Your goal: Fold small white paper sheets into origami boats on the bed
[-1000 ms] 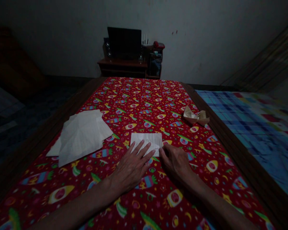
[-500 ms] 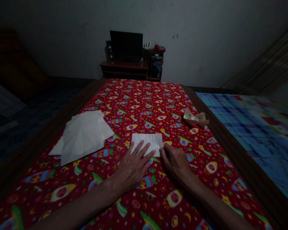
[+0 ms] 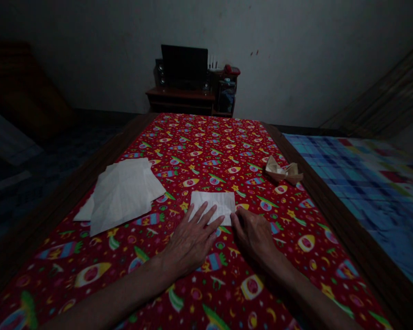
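A small rectangle of white paper (image 3: 216,199) lies on the red printed cloth in front of me. My left hand (image 3: 194,233) rests over its lower left part, palm down with the fingers spread. At the paper's lower right edge is my right hand (image 3: 254,230), its fingers curled, with thumb and forefinger closed at the corner. A fan of larger pale paper sheets (image 3: 122,195) lies to the left of my hands. Farther off on the right sits a folded brown paper shape (image 3: 282,172) with raised points.
The red cloth (image 3: 206,137) with rockets and stars covers a dark wooden surface (image 3: 330,215). A low desk (image 3: 179,95) against the wall carries a monitor (image 3: 185,66), speakers and a red telephone (image 3: 231,69). Checked blue bedding (image 3: 333,169) spreads out on the right.
My view has shifted slightly, so everything sits a little farther right in the picture. Both hands keep the same pose at the paper.
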Available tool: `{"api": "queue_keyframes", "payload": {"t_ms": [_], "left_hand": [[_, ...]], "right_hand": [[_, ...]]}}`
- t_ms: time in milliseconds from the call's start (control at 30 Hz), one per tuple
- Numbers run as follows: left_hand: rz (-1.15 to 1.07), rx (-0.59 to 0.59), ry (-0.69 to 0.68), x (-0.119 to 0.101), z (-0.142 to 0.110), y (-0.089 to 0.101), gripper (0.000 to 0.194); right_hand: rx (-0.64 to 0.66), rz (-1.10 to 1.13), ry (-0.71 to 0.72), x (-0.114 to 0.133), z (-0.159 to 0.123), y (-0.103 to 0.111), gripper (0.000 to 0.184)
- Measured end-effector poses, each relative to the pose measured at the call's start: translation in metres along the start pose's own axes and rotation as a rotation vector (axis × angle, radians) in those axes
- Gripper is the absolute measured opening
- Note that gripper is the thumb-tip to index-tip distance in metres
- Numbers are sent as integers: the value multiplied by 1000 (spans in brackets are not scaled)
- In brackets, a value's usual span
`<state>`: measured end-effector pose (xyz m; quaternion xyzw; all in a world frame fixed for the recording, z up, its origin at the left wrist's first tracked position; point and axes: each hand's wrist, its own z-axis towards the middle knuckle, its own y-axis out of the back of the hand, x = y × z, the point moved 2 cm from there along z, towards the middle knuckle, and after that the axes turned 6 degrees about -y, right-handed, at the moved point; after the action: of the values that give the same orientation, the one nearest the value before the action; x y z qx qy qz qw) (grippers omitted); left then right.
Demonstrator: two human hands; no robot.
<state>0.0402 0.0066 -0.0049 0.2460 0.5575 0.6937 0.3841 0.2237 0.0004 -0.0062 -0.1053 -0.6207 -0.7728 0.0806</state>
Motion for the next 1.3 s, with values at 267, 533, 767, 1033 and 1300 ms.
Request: {"api": "queue_keyframes", "payload": {"t_ms": [267, 533, 767, 1033, 1300], "left_hand": [[4, 23, 7, 1, 0, -2, 43], [0, 16, 1, -1, 0, 1, 43], [26, 42, 5, -2, -1, 0, 43], [58, 46, 7, -2, -1, -4, 43], [59, 28, -10, -2, -2, -5, 41]], "right_hand": [[-12, -11, -10, -1, 1, -1, 27], [18, -8, -21, 1, 0, 2, 28], [11, -21, -27, 2, 0, 2, 27], [-88, -19, -1, -1, 0, -1, 25], [-92, -97, 545, 17, -33, 0, 47]]}}
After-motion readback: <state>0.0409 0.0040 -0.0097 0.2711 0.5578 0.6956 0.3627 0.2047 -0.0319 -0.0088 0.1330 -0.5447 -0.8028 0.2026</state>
